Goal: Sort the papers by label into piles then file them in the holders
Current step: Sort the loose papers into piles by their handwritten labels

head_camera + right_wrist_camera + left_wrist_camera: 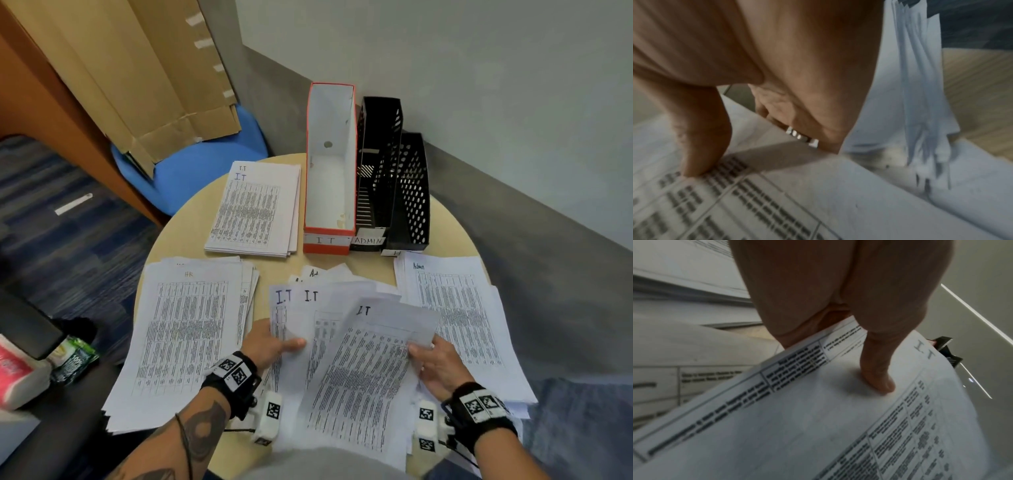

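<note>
The right hand fills the upper left of the frame, its thumb coming down at left to press on a printed sheet ruled into a table of dark, blurred text across the lower left. Curled fingers show behind that sheet's upper edge at centre (a small shiny ring glints there). At upper right hangs a fanned sheaf of white papers, with pale wooden table beyond it at the right edge.

both hands fwd, thumbs on top, fingers under
</note>
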Demonstrator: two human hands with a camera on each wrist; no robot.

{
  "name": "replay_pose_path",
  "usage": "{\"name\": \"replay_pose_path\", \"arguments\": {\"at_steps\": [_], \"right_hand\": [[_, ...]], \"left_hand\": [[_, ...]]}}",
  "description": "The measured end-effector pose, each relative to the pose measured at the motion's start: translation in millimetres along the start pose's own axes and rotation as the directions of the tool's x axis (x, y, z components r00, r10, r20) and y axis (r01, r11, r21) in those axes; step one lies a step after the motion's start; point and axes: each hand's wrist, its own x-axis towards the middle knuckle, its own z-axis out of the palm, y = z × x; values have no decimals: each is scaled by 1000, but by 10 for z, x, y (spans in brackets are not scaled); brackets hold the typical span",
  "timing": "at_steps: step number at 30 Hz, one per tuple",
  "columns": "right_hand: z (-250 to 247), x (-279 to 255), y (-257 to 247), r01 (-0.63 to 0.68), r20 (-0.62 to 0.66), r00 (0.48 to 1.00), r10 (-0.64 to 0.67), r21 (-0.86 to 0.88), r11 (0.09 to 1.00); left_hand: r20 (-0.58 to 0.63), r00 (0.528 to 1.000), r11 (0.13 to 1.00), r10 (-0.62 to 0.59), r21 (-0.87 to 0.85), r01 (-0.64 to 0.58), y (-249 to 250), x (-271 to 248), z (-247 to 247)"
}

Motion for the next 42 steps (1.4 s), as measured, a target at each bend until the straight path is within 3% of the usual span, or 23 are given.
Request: {"name": "replay_pose_path", "arguments": {"at_steps": [6,8,10,12,16,19,22,24,26,28,30,33,34,37,39,42], "right_hand": [[306,67,71,47,20,999,-44,-189,981],[292,90,54,93,-39,994,-104,-220,971],[209,86,3,81,-57,994,-93,-181,980],[93,80,-47,53,-27,998,-56,-120,991],[45,33,-113,69,150,987,-54,-99,993],[105,20,-101,33,223,975,-14,-81,996],[133,18,-90,31,172,985,-9,-124,992],[85,-7,-99,37,71,997,-28,-139,990],[-39,-21,-113,42,-45,998,-48,-126,991],[-166,-25,-137,58,-127,989,-75,-135,989],[-249,-37,-158,61,-176,980,-88,-152,986],[-290,-52,-182,46,-160,984,-75,-180,983],[-283,-53,-182,40,-145,987,-67,-187,982],[-224,-39,-198,84,-51,994,-100,-255,963],[-137,-51,-232,115,16,993,-115,-310,944],[-56,-31,-249,137,68,990,-121,-332,933]], "left_hand": [[158,985,994,68,75,-81,142,-79,224],[70,994,994,80,71,-85,137,-80,237],[-74,995,997,71,17,-70,97,-39,173],[-115,992,999,45,-18,-48,87,-28,116],[29,999,988,44,144,-48,55,8,177],[201,979,972,22,223,-68,67,10,377],[311,950,977,22,197,-87,133,-81,584],[261,965,995,-16,102,-11,175,-102,596],[108,993,998,-41,50,35,116,-14,503],[-171,985,967,7,253,37,83,89,361],[-371,924,861,90,496,116,40,227,191],[-373,921,629,111,744,225,80,398,26],[-367,921,598,132,770,222,101,441,1],[-417,889,716,188,678,166,199,503,-51],[-414,902,801,125,578,154,191,541,-66],[-398,915,801,71,569,185,164,555,-79]]}}
